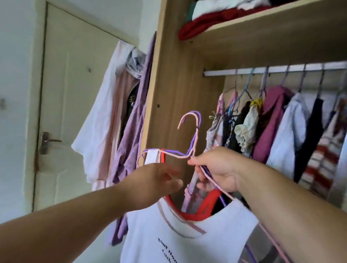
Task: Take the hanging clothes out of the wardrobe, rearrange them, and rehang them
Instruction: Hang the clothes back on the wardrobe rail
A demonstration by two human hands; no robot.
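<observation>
Pink hanger point(196, 137) with white top point(171, 244) is gripped by right hand point(219, 169); left hand point(154, 181) released; rail point(296, 68) at 1 o'clock.

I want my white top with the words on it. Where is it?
Bottom middle of the head view: the white top hangs on the pink and purple hangers that the right hand grips, below and left of the clothes on the rail.

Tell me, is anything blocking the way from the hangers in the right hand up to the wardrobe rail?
Nothing visible. The right hand grips the hangers below the bare left end of the rail, with open air between. The hanging clothes crowd it further right.
</observation>
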